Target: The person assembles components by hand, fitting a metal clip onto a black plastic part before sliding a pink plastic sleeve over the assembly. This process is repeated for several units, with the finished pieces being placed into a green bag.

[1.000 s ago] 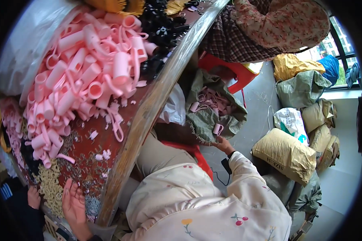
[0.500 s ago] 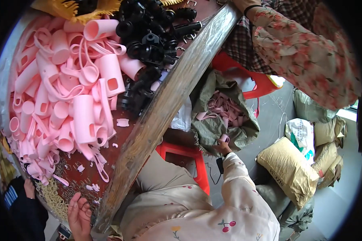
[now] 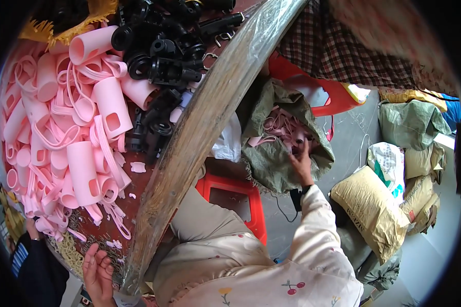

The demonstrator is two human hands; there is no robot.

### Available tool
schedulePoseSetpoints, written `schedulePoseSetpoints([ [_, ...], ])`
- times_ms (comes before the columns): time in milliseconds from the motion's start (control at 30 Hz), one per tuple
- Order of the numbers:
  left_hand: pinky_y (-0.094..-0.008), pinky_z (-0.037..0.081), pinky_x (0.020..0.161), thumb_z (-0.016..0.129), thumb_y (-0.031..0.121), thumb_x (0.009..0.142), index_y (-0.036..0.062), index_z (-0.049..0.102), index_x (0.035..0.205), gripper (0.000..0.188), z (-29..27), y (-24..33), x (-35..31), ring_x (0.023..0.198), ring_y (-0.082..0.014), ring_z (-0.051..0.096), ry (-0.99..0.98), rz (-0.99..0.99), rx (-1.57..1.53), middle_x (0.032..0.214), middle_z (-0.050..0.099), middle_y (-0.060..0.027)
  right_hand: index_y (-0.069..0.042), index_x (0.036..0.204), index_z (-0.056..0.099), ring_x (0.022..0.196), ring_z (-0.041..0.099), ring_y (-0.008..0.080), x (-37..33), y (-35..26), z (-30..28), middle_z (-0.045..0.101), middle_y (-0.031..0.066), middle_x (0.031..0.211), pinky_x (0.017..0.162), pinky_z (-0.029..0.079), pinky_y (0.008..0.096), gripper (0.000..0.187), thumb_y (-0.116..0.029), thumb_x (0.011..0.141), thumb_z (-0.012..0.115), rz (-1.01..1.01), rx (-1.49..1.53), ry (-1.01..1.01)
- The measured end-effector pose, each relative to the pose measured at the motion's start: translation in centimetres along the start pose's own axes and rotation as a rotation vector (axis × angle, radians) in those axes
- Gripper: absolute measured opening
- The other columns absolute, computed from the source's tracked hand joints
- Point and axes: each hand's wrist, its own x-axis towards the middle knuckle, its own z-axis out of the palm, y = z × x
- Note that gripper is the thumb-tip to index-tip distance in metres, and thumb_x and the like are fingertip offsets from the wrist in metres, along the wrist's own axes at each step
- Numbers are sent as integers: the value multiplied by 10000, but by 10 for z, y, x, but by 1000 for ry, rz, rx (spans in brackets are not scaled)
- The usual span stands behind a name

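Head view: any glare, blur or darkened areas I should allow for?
All head view: glare streaks the plastic film on the wooden table edge; the floral fabric at upper right looks smeared; the corners go black; the right hand at the green sack reads fairly clear.

Extends the right arm [image 3: 320, 225] forward and to the right of the torso [image 3: 261, 281], well out from the body. Sets the right wrist [image 3: 306, 185] roughly in line with the sleeved forearm. Points the right hand [image 3: 301, 165] away from the chest, fingers stretched ahead, too small and partly hidden to tell the grip. Rests the left hand [image 3: 98, 271] upright near the lower left, palm turned inward, fingers loosely curled. Sets the 2 bare hands far apart, a thigh [image 3: 205, 217] angled forward between.
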Motion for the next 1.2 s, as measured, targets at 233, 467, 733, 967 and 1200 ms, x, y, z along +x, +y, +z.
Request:
schedulePoseSetpoints([
  [233, -232, 494, 599, 484, 133, 805, -35, 318, 1169, 433, -7, -8, -3, 746, -166, 560, -18, 0, -35, 915, 550, -118, -97, 1210, 225, 752, 562, 322, -41, -18, 31, 569, 191, 853, 632, 436, 386, 766, -379, 615, 616, 146, -306, -649],
  [467, -231, 488, 603, 490, 135, 803, -43, 311, 1171, 446, -2, -14, 0, 748, -168, 549, -83, -1, -48, 925, 544, -123, -78, 1099, 383, 724, 534, 341, -87, -17, 29, 519, 186, 929, 608, 418, 424, 570, -346, 638, 584, 131, -21, -443],
  [733, -233, 489, 607, 484, 134, 807, -38, 302, 1177, 447, -9, -13, -6, 754, -166, 546, -57, -14, -64, 934, 537, -121, -181, 1115, 400, 928, 468, 302, -5, -78, 65, 413, 138, 1083, 728, 383, 428, 418, -236, 714, 506, -365, -553, -273],
  [967, -230, 488, 606, 478, 126, 808, -28, 304, 1179, 438, -14, -10, -11, 753, -163, 547, 40, -13, -51, 928, 538, -116, -206, 1102, 409, 896, 496, 326, -1, -80, 83, 419, 144, 1077, 737, 397, 424, 377, -205, 732, 482, -108, -687, -509],
  [1200, -227, 488, 606, 493, 141, 803, -25, 303, 1181, 455, -10, -7, -1, 758, -163, 548, 18, -26, -53, 929, 541, -114, -63, 1044, 400, 852, 512, 244, -23, -42, 53, 460, 142, 1024, 720, 409, 356, 373, -204, 732, 549, 78, 499, -54],
])
